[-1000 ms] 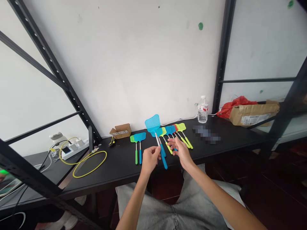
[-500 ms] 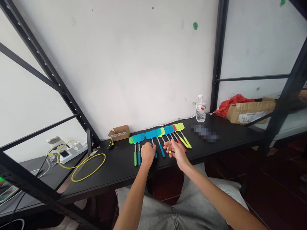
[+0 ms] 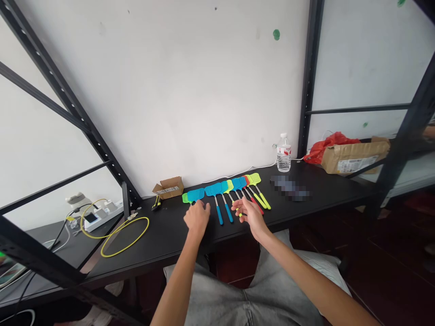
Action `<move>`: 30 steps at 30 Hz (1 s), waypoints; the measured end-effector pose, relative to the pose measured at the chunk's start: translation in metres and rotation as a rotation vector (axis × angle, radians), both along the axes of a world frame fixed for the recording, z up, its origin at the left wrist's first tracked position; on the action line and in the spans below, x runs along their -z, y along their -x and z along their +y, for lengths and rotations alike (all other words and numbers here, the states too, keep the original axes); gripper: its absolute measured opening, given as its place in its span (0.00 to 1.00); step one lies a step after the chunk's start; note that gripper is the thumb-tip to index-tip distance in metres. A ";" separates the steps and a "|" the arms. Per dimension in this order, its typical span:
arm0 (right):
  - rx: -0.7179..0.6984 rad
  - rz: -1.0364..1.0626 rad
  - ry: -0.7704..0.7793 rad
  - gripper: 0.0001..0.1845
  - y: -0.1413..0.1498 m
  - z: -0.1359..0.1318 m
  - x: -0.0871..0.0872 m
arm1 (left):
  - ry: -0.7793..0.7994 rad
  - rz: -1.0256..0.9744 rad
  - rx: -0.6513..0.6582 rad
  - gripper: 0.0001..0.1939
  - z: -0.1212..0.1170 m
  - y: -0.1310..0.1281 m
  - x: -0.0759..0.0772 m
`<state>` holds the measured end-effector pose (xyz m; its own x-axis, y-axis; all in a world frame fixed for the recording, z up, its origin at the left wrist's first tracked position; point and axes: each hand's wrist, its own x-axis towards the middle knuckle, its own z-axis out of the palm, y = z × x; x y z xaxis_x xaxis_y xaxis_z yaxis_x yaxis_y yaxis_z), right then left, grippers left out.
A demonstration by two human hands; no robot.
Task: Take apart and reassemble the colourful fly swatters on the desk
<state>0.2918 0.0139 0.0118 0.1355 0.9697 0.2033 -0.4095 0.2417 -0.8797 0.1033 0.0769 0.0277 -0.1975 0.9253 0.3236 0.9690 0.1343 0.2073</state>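
Note:
A row of plastic fly swatters lies across the black table, heads toward the wall and handles toward me. At the left end, my left hand [image 3: 197, 218] is over the handles of a blue swatter [image 3: 195, 195] and a green swatter [image 3: 185, 198]; its fingers are mostly hidden under its back. Two swatters with blue handles [image 3: 219, 214] lie between my hands. My right hand [image 3: 250, 216] hovers palm-inward, its fingers loosely curved and apart, over a yellow-green swatter [image 3: 230, 186] whose handle shows between them. Beyond it lie red handles and yellow-green swatters [image 3: 255, 179].
A small open cardboard box [image 3: 169, 187] and a water bottle [image 3: 283, 153] stand by the wall. A blurred dark item [image 3: 291, 188] lies at the right. A yellow cable [image 3: 125, 250], power strip [image 3: 105, 216], larger carton [image 3: 353, 157] and black rack posts [image 3: 310, 81] flank the table.
My left hand has moved left, off the blue handle near the middle, to the handles at the row's left end. My right hand has stayed put.

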 end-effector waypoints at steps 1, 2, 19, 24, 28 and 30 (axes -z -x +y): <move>-0.002 0.001 0.000 0.27 0.000 0.000 0.001 | 0.007 0.039 -0.028 0.20 -0.001 0.009 -0.003; -0.003 0.004 0.001 0.27 0.000 0.000 0.001 | 0.030 0.080 -0.044 0.21 -0.002 0.018 -0.004; -0.034 -0.005 0.049 0.27 0.001 -0.002 -0.001 | 0.214 0.312 -0.126 0.22 -0.009 0.115 -0.001; -0.039 -0.007 0.049 0.27 0.005 -0.001 0.003 | 0.222 0.368 -0.095 0.23 -0.014 0.111 -0.006; -0.040 -0.015 0.050 0.28 0.003 0.000 0.003 | 0.257 0.320 -0.085 0.21 -0.016 0.099 -0.008; -0.036 -0.019 0.048 0.28 0.002 0.001 0.004 | 0.253 0.307 -0.068 0.20 -0.017 0.098 -0.007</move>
<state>0.2900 0.0144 0.0080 0.0970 0.9825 0.1590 -0.4004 0.1848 -0.8975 0.0052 0.0602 0.0348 -0.1910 0.9715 0.1404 0.9679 0.2102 -0.1379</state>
